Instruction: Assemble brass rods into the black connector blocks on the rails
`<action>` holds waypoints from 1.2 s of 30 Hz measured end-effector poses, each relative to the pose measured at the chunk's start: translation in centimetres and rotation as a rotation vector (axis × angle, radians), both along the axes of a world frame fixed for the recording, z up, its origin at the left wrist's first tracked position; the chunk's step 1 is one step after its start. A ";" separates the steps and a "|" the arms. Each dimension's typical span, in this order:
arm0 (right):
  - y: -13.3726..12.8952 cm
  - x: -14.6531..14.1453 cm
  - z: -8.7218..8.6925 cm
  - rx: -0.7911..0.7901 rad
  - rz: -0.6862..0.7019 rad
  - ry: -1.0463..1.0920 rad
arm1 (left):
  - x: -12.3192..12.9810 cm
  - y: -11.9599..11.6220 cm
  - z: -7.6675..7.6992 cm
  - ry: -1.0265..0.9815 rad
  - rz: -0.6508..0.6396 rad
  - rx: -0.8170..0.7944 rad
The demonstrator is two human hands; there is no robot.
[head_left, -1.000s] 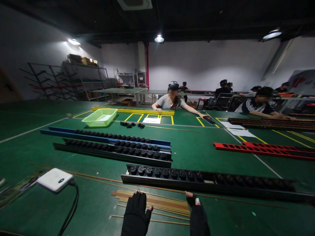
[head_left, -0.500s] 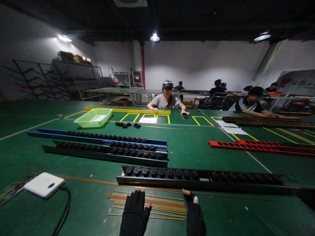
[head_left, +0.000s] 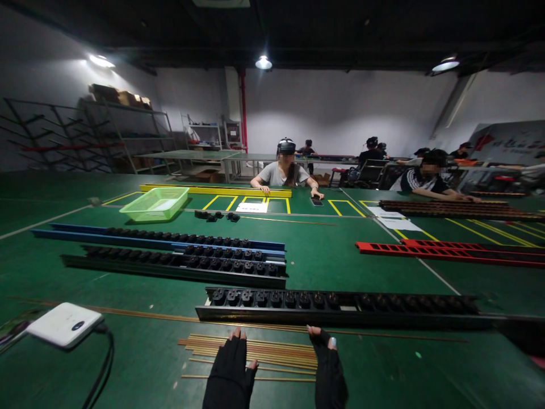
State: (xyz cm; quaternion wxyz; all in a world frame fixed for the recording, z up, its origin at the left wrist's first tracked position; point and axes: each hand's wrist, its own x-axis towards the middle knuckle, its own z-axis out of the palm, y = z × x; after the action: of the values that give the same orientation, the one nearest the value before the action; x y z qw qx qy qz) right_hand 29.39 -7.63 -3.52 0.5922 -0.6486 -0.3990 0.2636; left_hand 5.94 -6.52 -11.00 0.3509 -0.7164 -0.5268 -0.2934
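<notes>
1. Gloves (head_left: 227,383) on both hands, black and fingerless, right at the near edge of the green table (head_left: 383,355)! Left hand (head_left: 229,369) sits at 6 o'clock, with right hand (head_left: 327,369) just beside it toward 5 o'clock.
2. Fingers now: the left fingertips (head_left: 237,335) are bunched narrow, and the right fingertips (head_left: 314,330) are curled narrow too. Are they pinching a rod? Can't tell from here!
3. Brass rods (head_left: 251,349) lie flat in a loose pile under and between the hands, with a long rod (head_left: 149,316) running past the fingertips from 9 o'clock toward 3 o'clock.
4. Just beyond, at 12 o'clock, a black socket rail (head_left: 336,304). Farther out at 11 o'clock, a blue rail (head_left: 128,236) and a second black rail (head_left: 170,264).
5. Over at 8 o'clock, a white box (head_left: 63,325) with its black cable (head_left: 104,363). Green basket (head_left: 155,203) at 11 o'clock, yellow bar (head_left: 217,191) behind it.
6. Red rail (head_left: 443,253) at 2 o'clock! One co-worker (head_left: 281,173) faces us at 12 o'clock, hands on the table; another (head_left: 426,182) reaches toward a dark rail stack (head_left: 451,209) at 2 o'clock.
</notes>
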 end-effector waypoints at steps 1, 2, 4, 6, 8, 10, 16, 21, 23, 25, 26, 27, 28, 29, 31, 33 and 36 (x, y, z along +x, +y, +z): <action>-0.1 0.0 -0.2 0.022 0.035 -0.072 | 0.0 -0.1 -0.2 -0.010 0.008 0.009; -0.1 0.0 -0.4 0.046 0.076 -0.150 | 0.0 -0.1 -0.4 -0.016 0.015 0.013; -0.1 -0.1 -0.9 0.095 0.164 -0.303 | 0.0 -0.3 -0.5 -0.024 0.025 0.011; 0.2 -0.5 -1.7 0.145 0.262 -0.451 | 0.2 -0.5 -0.3 -0.027 0.032 0.007; 0.9 -1.1 -3.1 0.194 0.362 -0.588 | 0.3 -0.7 0.1 -0.028 0.037 0.004; 1.6 -1.8 -5.0 0.241 0.443 -0.700 | 0.4 -0.8 0.6 -0.013 0.041 0.003; 2.0 -2.1 -9.3 0.324 0.595 -1.215 | 0.8 -1.2 1.4 0.027 0.063 0.012; 0.9 -1.1 -7.2 0.305 0.734 -1.231 | 0.0 -1.6 1.7 0.046 0.025 -0.016; 0.9 -1.1 -6.5 0.313 0.726 -1.254 | -1.2 -1.6 1.9 0.062 -0.053 -0.052; 0.9 -1.2 -6.3 0.322 0.707 -1.274 | -2.6 -1.3 2.0 0.079 -0.151 -0.117; 1.0 -1.3 -6.4 0.324 0.698 -1.283 | -3.4 -1.2 2.0 0.086 -0.191 -0.153; 1.0 -1.4 -6.5 0.322 0.692 -1.290 | -4.1 -0.9 1.9 0.092 -0.222 -0.184; 1.1 -1.4 -6.6 0.316 0.689 -1.295 | -4.6 -0.7 1.7 0.094 -0.244 -0.204; 1.1 -1.5 -6.7 0.308 0.687 -1.298 | -5.1 -0.4 1.5 0.091 -0.256 -0.215; 1.1 -1.5 -6.7 0.294 0.685 -1.300 | -5.7 0.2 0.8 0.073 -0.269 -0.220; 1.2 -1.5 -6.6 0.294 0.678 -1.292 | -5.9 0.7 0.2 0.052 -0.278 -0.232; 1.3 -1.3 -6.2 0.310 0.673 -1.266 | -5.5 0.9 -0.2 0.031 -0.293 -0.232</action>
State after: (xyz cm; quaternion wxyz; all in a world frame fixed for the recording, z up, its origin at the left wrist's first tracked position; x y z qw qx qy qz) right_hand 28.12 -6.37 -9.71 0.2202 -0.4278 -0.8750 -0.0535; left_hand 0.40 -5.64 -11.23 0.2272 -0.8257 -0.4416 -0.2676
